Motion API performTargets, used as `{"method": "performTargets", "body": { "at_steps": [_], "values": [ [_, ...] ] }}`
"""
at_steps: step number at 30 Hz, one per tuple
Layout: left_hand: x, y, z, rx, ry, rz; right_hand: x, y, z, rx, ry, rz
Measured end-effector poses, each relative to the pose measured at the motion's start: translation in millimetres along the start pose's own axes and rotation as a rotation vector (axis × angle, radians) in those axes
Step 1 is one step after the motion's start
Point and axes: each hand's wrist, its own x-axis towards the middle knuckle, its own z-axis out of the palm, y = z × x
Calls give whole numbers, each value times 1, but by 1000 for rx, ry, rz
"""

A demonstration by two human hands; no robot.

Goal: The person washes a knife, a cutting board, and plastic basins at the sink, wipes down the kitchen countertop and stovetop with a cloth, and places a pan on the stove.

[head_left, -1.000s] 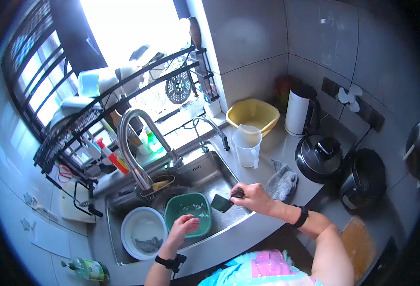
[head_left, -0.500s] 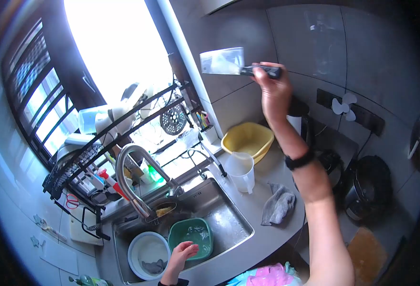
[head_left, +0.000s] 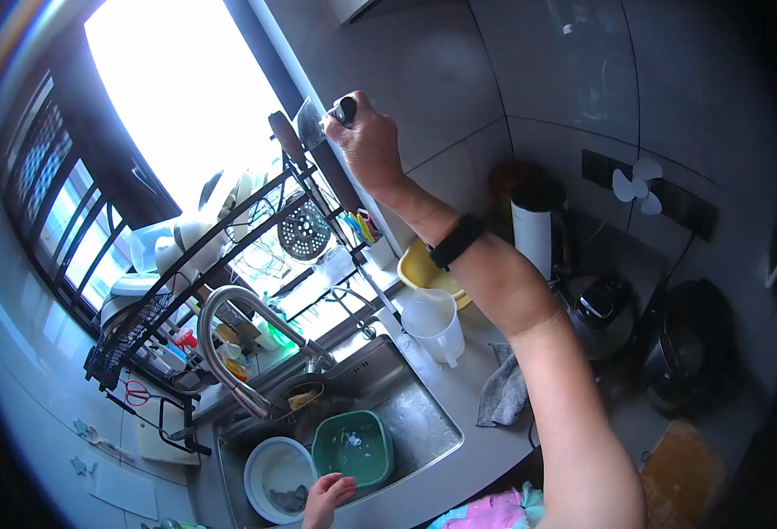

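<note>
Your right hand (head_left: 368,141) is raised at the upper right end of the black dish rack (head_left: 106,363), wrapped round the dark handle (head_left: 345,109) of a cleaver (head_left: 310,126). A black wristband (head_left: 456,242) circles that wrist. Your left hand (head_left: 329,496), fingers loosely curled, is low at the near edge of a green basin (head_left: 389,451); whether it touches you cannot tell. Beside that basin in the sink (head_left: 428,430) sits a white basin (head_left: 253,476) holding a grey cloth (head_left: 289,499). A translucent jug (head_left: 434,326) stands on the tabletop (head_left: 466,377) near a yellow basin (head_left: 417,266)
</note>
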Motion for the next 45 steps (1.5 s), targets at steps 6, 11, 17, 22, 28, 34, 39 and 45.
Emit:
{"method": "performTargets", "body": {
  "at_steps": [6,11,17,22,28,34,39,45],
  "values": [
    [17,-16,-5,-108,38,-76,14,-2,-5,-119,-69,-42],
    [1,7,17,-41,20,-9,35,-13,0,-294,-204,-99],
    [2,-5,18,-88,29,40,65,-18,35,-420,-378,-45],
    [-10,-10,18,-104,29,128,105,4,71,-441,-408,135],
    [-30,-13,8,-115,60,134,131,18,94,-381,-405,179],
    [-35,-19,0,-184,90,126,124,16,91,-346,-76,-70],
    [-25,-34,-2,-218,65,133,103,53,104,-233,-95,28],
    [-24,-18,-1,-193,76,105,93,74,105,-112,-168,118]
  ]
}}
